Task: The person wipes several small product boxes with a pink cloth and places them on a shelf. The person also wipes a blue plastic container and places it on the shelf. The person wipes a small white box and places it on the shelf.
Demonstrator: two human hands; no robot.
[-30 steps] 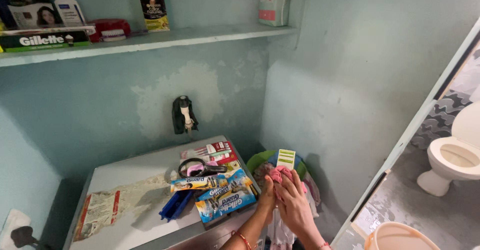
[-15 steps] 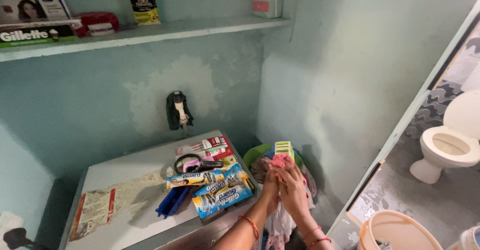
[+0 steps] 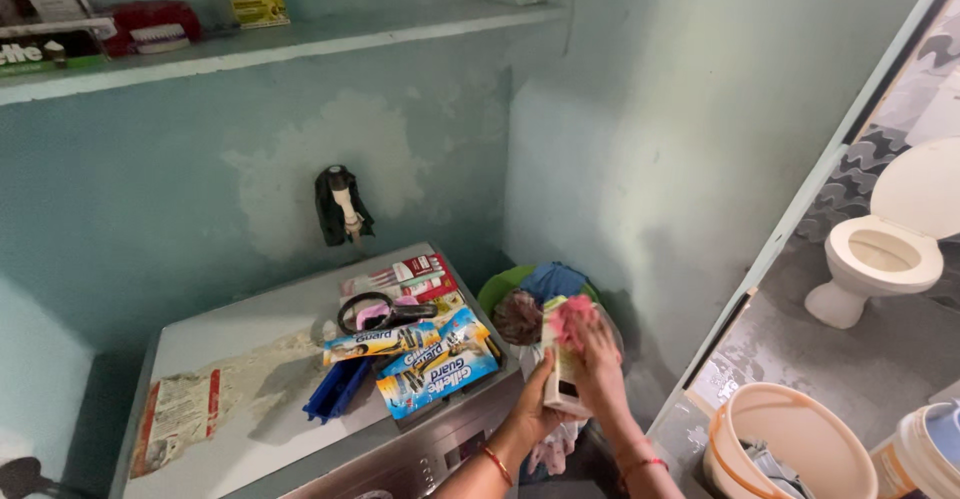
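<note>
Since a second ago I've tilted the white rectangular carton [image 3: 556, 374]; left hand [image 3: 535, 411] grips it, right hand [image 3: 597, 354] presses a pink cloth [image 3: 573, 317] on. Could slip toward 6 o'clock.

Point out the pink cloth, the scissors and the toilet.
pink cloth [image 3: 573, 318], head view, bunched top above the fingers
scissors [image 3: 385, 313], head view, black handle loop
toilet [image 3: 880, 254], head view, bowl rim
</note>
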